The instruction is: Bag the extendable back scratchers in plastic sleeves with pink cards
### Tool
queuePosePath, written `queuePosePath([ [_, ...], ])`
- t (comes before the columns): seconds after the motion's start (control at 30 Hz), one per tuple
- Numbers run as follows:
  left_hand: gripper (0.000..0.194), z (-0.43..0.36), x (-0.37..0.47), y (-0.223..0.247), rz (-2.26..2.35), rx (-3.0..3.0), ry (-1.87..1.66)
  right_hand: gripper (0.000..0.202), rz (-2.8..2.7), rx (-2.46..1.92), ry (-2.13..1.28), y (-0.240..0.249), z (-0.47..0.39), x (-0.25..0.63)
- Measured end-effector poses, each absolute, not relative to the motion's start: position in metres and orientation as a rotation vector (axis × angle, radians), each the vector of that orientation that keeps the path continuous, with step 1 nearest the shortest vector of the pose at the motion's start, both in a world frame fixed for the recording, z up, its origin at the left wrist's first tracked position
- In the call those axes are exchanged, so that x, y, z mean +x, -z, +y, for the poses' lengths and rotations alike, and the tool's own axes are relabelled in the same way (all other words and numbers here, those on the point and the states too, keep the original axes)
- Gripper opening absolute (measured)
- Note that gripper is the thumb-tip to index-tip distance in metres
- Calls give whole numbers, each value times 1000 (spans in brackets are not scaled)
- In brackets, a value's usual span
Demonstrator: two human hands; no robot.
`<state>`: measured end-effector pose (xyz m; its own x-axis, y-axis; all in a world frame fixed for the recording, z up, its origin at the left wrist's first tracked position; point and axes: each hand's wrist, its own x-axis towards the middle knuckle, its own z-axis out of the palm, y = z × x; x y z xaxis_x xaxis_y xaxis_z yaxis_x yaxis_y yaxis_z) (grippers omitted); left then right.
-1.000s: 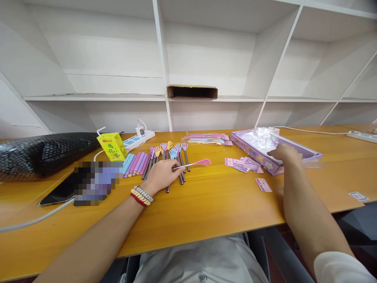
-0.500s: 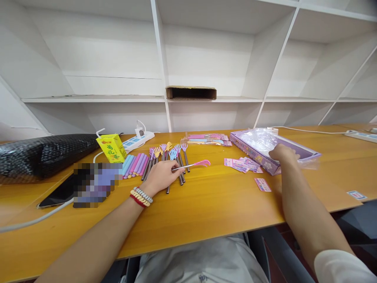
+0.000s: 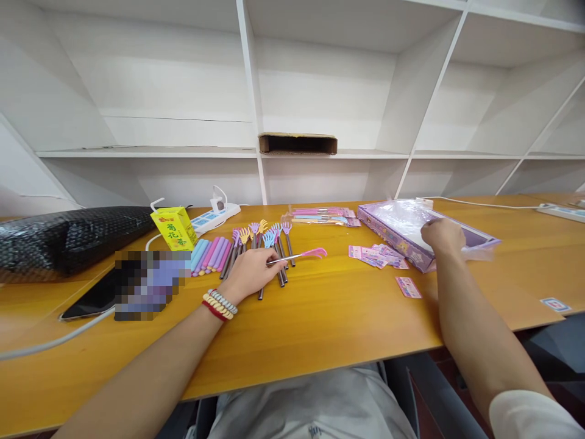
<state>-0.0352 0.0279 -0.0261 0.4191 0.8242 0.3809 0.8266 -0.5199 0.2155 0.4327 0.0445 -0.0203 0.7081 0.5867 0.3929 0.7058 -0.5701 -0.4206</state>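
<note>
My left hand [image 3: 253,272] is closed on a pink back scratcher [image 3: 301,256] with a thin metal rod, its claw end pointing right. Around and beyond that hand lie several more back scratchers [image 3: 287,244] with yellow, purple and blue claws and metal rods. Just left of them sits a row of pastel foam-like tubes [image 3: 210,256]. My right hand [image 3: 444,236] is down in a shallow purple box [image 3: 423,259], fingers curled in beside clear plastic wrapping [image 3: 402,216]. Whatever those fingers grip is hidden. Small printed cards [image 3: 379,255] lie left of the box, with a single card [image 3: 408,287] nearer me.
Packaged back scratchers [image 3: 320,215] lie at the back. On the left are a yellow drink carton [image 3: 173,228], a power strip [image 3: 217,219], a black phone [image 3: 94,296] and a black bubble-wrapped parcel [image 3: 68,244]. A cardboard box [image 3: 297,144] rests on the white shelf [image 3: 375,153].
My right hand has curled its fingers in more and shifted slightly within the box. The left hand and its back scratcher have stayed in place.
</note>
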Motion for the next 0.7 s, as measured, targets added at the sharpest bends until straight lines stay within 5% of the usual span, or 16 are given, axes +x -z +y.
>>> queuePosePath([
  [0.23, 37, 26, -34, 24, -1530, -2637, 749, 27, -1494, -1584, 853, 17, 50, 340],
  [0.7, 35, 26, -35, 24, -1514, -2636, 783, 26, -2385, -1632, 161, 40, 36, 257],
])
